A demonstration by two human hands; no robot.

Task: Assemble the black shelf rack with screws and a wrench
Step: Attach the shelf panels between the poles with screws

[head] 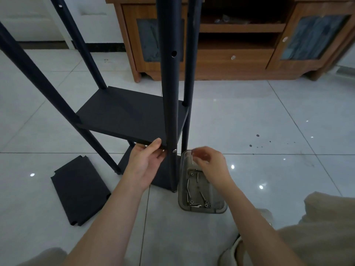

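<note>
I'm gripping the shelf (124,112) with my left hand (146,162) beside the post (170,93), and pinching a screw (192,159) over the tray (201,210) with my right hand (209,162).

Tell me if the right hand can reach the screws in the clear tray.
Probably yes: the right hand hovers over the open-topped tray, apparently pinching one screw; nothing covers the screws.

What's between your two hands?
The rack's black round metal post, a silver screw head in it, stands between the left hand and right hand, seen in the head view.

A loose panel (80,191) lies left of the rack (130,112), a screw tray (203,210) right, a cabinet (240,62) behind.
</note>
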